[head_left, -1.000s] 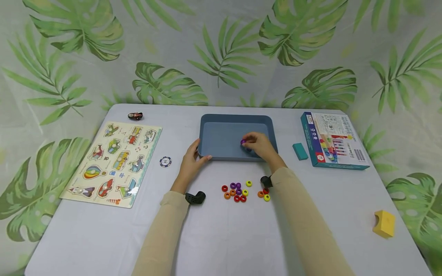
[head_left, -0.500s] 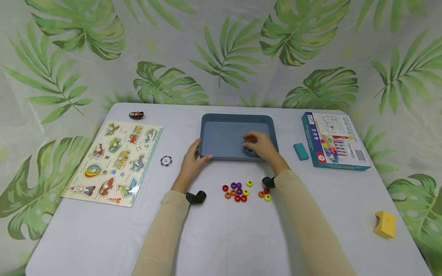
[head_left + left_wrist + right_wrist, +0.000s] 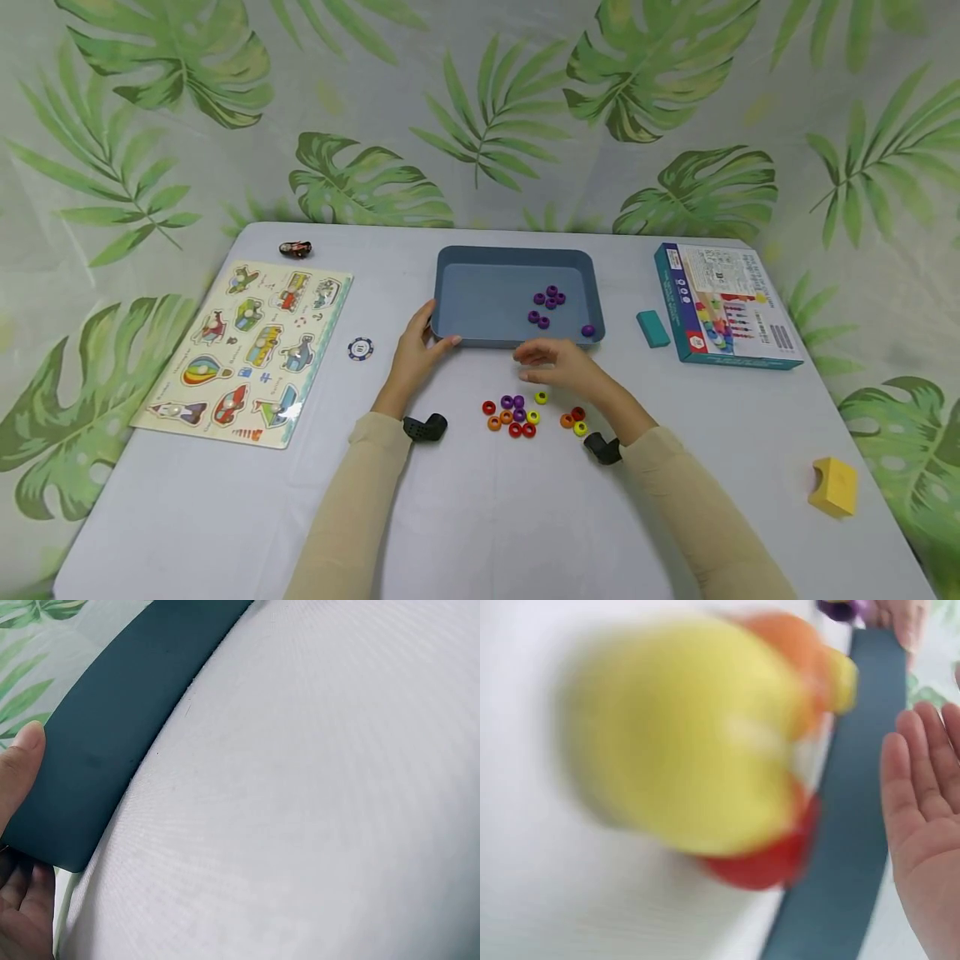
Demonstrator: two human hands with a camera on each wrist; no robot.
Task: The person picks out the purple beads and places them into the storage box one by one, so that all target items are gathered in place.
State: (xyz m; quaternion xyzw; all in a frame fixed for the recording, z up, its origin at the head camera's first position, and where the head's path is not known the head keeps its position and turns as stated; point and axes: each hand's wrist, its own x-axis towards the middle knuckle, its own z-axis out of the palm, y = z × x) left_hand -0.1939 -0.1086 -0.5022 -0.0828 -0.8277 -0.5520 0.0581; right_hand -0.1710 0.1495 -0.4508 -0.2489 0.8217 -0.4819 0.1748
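Note:
My left hand [image 3: 418,354] grips the near left corner of a blue-grey tray [image 3: 480,302]; in the left wrist view its thumb [image 3: 24,761] lies against the tray wall [image 3: 97,742], with the other fingers round the corner. Several purple beads [image 3: 551,303] lie inside the tray on its right side. Just off the tray's near edge hovers my right hand [image 3: 566,367], holding nothing, its fingers loosely bent. Below it on the table lie purple beads [image 3: 519,414], red beads [image 3: 515,430], orange beads [image 3: 494,423] and yellow beads [image 3: 580,428]. A yellow bead [image 3: 682,735] looms blurred in the right wrist view.
To the left lie a picture puzzle board [image 3: 247,354], a poker chip [image 3: 361,349] and a small dark toy [image 3: 296,249]. On the right are a game box [image 3: 727,304], a teal block [image 3: 653,329] and a yellow notched block [image 3: 833,487].
My right hand has let go of a purple bead in the tray and drawn back toward me, out over the near edge. The left hand stays at the tray corner.

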